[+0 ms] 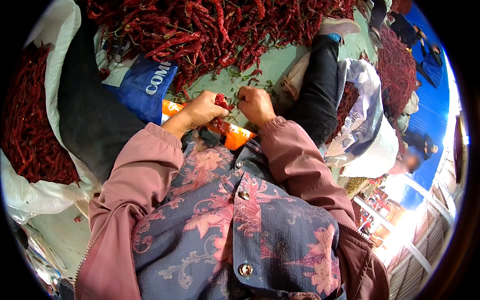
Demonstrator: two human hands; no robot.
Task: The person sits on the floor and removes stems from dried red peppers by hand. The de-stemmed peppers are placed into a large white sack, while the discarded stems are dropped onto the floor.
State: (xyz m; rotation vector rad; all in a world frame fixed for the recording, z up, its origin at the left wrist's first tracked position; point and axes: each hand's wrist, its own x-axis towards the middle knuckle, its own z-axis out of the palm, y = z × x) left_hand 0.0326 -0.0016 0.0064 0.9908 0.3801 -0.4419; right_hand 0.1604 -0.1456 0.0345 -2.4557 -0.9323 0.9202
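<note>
In front of my lap, my left hand point(201, 110) is closed round dried red chilies point(221, 101), whose wrinkled ends stick out past the thumb and fingers. Close by on its right is my right hand point(256, 105), fingers curled into a pinch; whatever lies between those fingertips is hidden or too small to name. A small gap separates the two hands. Under them lies an orange and white plastic sack point(235, 136), partly covered by my left hand and sleeve. Ahead, a large heap of dried red chilies point(200, 32) spreads across the floor.
A blue printed sack point(145, 82) lies beside my left leg. White sacks of chilies stand open on the left point(60, 65) and right point(385, 145). Stems and leaf bits litter the green floor point(220, 82). Several people and a tall chili heap point(395, 75) are farther right.
</note>
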